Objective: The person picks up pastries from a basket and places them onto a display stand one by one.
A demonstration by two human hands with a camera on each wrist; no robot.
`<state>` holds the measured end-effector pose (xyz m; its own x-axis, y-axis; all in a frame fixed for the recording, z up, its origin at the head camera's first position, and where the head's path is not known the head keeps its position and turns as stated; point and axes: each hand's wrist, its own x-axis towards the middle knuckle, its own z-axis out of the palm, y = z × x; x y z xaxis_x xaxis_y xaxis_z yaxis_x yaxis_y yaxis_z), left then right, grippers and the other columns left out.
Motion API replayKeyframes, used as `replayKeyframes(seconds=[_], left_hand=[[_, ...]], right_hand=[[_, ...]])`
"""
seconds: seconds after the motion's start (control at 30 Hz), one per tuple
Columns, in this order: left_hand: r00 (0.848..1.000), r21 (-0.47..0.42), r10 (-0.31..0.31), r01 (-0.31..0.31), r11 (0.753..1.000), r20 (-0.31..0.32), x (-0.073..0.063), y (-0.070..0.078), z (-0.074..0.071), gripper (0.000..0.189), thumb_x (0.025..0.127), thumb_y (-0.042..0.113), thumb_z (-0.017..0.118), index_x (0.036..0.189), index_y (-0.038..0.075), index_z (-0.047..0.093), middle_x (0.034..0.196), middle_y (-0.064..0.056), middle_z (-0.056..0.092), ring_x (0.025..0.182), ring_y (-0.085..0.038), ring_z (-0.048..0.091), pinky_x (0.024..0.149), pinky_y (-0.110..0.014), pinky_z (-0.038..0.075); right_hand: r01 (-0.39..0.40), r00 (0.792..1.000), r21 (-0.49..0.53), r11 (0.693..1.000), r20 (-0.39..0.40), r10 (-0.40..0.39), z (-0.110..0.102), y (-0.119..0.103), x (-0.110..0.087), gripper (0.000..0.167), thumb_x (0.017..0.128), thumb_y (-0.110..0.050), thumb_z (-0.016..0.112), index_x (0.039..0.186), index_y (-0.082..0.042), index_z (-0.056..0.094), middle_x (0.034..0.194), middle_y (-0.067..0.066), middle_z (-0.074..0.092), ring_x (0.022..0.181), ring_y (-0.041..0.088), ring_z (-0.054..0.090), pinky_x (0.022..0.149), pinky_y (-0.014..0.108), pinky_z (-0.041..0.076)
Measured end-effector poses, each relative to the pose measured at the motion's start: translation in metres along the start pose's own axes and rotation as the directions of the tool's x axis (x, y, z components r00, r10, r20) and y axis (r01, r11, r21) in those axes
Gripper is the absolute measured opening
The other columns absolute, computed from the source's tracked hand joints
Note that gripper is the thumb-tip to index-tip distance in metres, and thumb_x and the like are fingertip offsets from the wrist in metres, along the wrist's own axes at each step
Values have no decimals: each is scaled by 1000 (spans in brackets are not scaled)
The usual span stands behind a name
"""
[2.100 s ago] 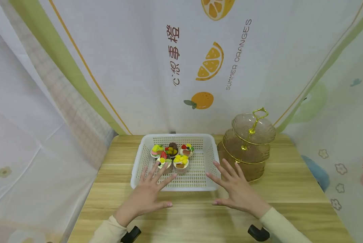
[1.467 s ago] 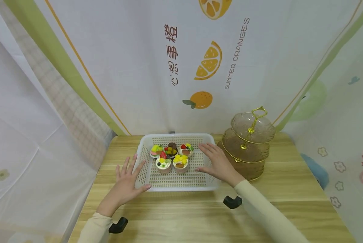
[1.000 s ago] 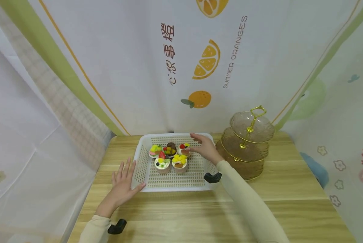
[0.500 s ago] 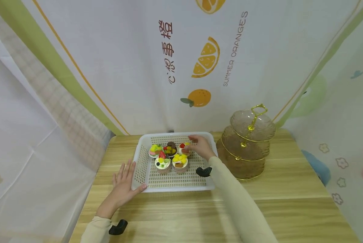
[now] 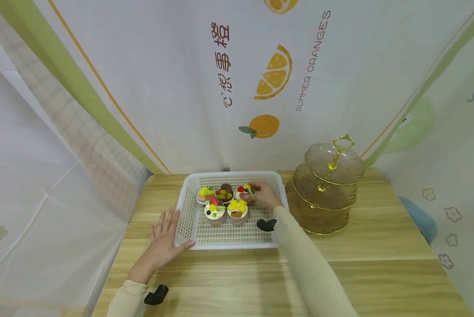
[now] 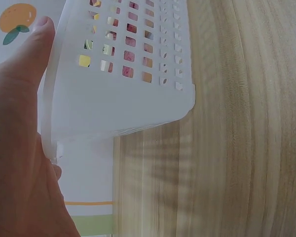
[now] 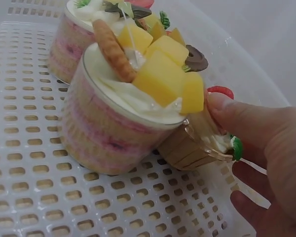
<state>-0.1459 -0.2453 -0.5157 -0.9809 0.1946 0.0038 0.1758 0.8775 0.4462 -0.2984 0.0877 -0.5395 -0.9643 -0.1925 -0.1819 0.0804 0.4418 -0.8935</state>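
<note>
In the head view, a white plastic basket (image 5: 237,246) holds several cupcakes topped with cream and fruit. My right hand (image 5: 264,196) reaches into its back right part and pinches the cupcake with red and green fruit (image 5: 241,189). The right wrist view shows the thumb (image 7: 221,102) against that cupcake's top, its pleated tan side (image 7: 187,150) below. Nearer stands a cupcake with yellow cubes (image 7: 113,123), partly covering it. At the basket's front left corner rests my left hand (image 5: 161,240), fingers straight and spread outside the wall, thumb at the rim.
A three-tier stand (image 5: 328,189) with smoky clear plates and a gold handle stands on the wooden table (image 5: 229,281), right of the basket. A curtain (image 5: 173,88) with printed oranges hangs behind the table.
My right hand moved from over the table into the basket and onto the back right cupcake. The left hand moved left, from above the basket's front to its left corner.
</note>
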Motion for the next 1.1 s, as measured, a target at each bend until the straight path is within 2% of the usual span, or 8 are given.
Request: replayKeyframes(seconds=[0.47,0.7,1.0,1.1], left_hand=[[1000,-13,6,-6,1000,-2,0,0,-1,103,87,52,67,159,6,10,166,-23,5,152,-47,-3,109,-80,-3],[1000,-15,1,-1,1000,-2,0,0,-1,104,87,56,65,159,6,9,167,-22,3,152,-48,-3,110,-79,-3],[1000,-28,9,-9,1000,-12,-2,0,0,103,87,52,66,159,5,10,167,-22,3,152,-48,-2,109,-79,-3],[1000,-29,13,-14,999,-19,-1,0,1,102,87,52,66,159,5,10,167,-22,5,152,-48,-1,109,-80,-2]], right_hand=[[-7,997,-40,999,72,10,-1,-4,-2,68,89,-28,74,149,-15,45,153,9,47,141,33,43,115,53,38],[6,998,-114,993,57,1,1,-1,-2,71,85,-12,75,149,-18,44,153,8,47,138,32,47,111,51,42],[12,1000,-207,978,10,-10,5,2,-1,71,81,-12,79,144,-16,45,137,11,55,122,29,56,104,47,49],[26,1000,-235,972,9,-25,6,4,1,74,81,-13,80,146,-14,45,139,11,55,122,28,56,106,46,47]])
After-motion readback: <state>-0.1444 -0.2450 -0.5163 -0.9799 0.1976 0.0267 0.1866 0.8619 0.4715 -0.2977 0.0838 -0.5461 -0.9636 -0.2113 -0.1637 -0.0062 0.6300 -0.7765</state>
